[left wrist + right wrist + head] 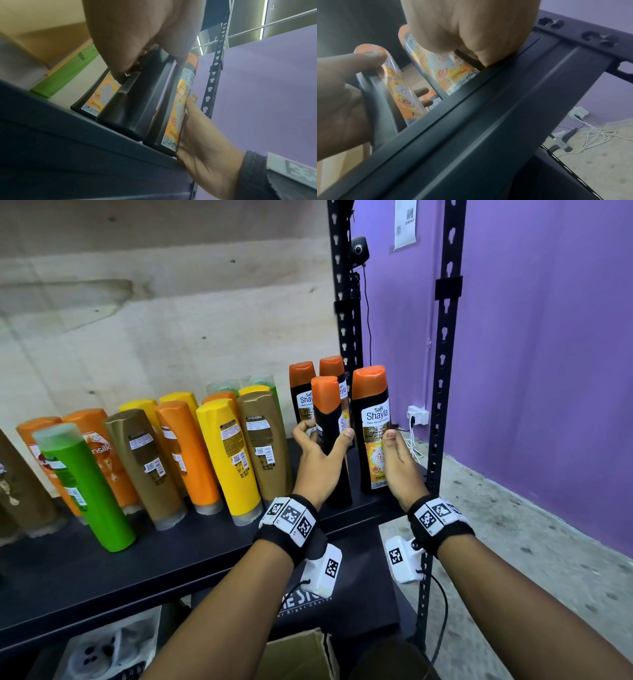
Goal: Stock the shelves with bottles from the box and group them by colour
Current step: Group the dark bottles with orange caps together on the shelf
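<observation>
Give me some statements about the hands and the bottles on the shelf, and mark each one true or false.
1. The left hand holds a black bottle with an orange cap. True.
2. The right hand is empty. False: it holds the Shayla bottle.
3. Both held bottles lie flat on the shelf. False: they are upright.
4. A green bottle leans at the left. True.

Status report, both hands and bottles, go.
Left hand grips black bottle, standing on shelf. Right hand holds its neighbour. Nothing blocking.
</observation>
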### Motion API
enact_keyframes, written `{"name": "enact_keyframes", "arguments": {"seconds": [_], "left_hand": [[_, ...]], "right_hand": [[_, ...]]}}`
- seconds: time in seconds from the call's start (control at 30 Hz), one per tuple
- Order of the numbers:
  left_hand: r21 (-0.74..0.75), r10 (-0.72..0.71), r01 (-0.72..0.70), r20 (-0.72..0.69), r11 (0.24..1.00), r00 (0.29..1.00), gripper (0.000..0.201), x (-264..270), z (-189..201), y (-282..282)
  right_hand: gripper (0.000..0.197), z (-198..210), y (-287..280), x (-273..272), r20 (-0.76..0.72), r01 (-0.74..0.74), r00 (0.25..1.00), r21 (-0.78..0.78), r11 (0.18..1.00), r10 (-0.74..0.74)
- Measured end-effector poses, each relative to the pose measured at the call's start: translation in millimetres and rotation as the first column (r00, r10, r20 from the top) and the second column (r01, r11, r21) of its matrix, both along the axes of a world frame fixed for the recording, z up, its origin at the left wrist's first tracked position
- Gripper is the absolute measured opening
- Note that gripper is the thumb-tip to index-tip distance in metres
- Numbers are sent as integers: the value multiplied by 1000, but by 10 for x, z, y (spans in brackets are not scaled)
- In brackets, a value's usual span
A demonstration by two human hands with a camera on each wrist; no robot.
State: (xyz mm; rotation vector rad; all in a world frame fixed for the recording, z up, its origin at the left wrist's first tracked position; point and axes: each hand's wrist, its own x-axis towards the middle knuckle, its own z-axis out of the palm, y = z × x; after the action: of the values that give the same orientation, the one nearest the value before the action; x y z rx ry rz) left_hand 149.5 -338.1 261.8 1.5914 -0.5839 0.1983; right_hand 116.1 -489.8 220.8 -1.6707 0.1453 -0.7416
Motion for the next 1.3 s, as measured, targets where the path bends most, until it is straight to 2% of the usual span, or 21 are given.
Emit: {"name": "enact_keyframes", "arguments": {"seconds": [0.2,0.4,0.6,0.87,1.03,1.2,1.3], "left_hand": [[66,3,-5,33,998,999,52,-79,-33,58],[77,18,-24,69,997,997,55,-136,-26,103],[100,42,-53,110,994,993,55,-137,-52,150],[102,-9,2,67,995,998,50,-134,-53,175],[150,-9,2,48,989,999,62,-184,18,199],[307,74,-125,171,943,982,80,-242,109,207],[367,115,-188,211,911,971,87,-280,162,196]], "right_hand": [[57,-10,18,-29,-33,44,998,-53,998,-46],[47,13,10,-59,-32,36,999,-136,990,-41],[53,-27,-17,-28,-30,7,999,-147,989,-11],[63,-24,-5,-57,5,-27,1000,-151,988,28],[69,26,10,-94,37,-72,996,-137,988,78],[65,109,-35,-145,64,-83,993,-188,979,96],[70,190,-101,-182,23,-91,995,-266,960,100]]}}
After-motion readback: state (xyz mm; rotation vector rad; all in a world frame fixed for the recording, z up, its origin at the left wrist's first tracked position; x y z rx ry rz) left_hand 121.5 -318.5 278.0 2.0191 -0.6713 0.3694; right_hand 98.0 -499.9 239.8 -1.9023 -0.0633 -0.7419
